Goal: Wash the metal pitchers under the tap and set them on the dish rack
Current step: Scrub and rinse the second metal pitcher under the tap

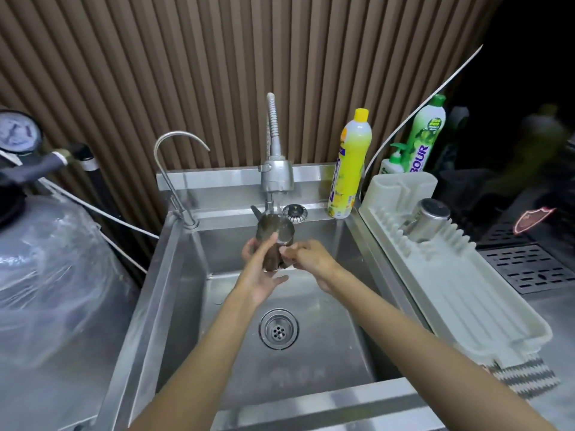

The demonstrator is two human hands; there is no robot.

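Note:
A metal pitcher (273, 231) is held over the steel sink (311, 353), right below the spray tap (277, 175), from which water runs. My left hand (259, 272) wraps its fingers round the pitcher's left side and bottom. My right hand (306, 256) pinches the pitcher at its right, where the handle seems to be. A second metal pitcher (427, 220) stands upside down at the far end of the white dish rack (466, 293), right of the sink.
A thin gooseneck tap (177, 169) rises at the sink's back left. Yellow (350, 169) and green (424, 135) soap bottles stand behind the rack. A plastic-wrapped tank (53, 275) fills the left. A black grille (529, 269) lies far right.

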